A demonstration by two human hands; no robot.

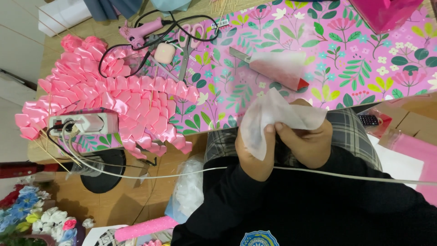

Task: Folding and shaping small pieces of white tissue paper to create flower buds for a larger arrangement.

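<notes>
Both hands hold a thin white sheet of tissue-like paper (277, 114) above my lap. My left hand (256, 152) pinches its lower left part with the thumb on top. My right hand (307, 141) grips the sheet's right side, fingers curled under it. Just beyond the hands, on the pink floral wrapping paper (364, 50), lies a red cone-shaped piece (280, 73) partly covered by more white tissue. A white cable (182, 172) runs across my black sleeves.
A big pile of folded pink satin ribbon petals (114, 100) lies at the left with a white power strip (84, 123) on it. A pink glue gun (141, 31), scissors (187, 45), a small pink case (165, 53) and wooden skewers (221, 7) sit at the table's far side.
</notes>
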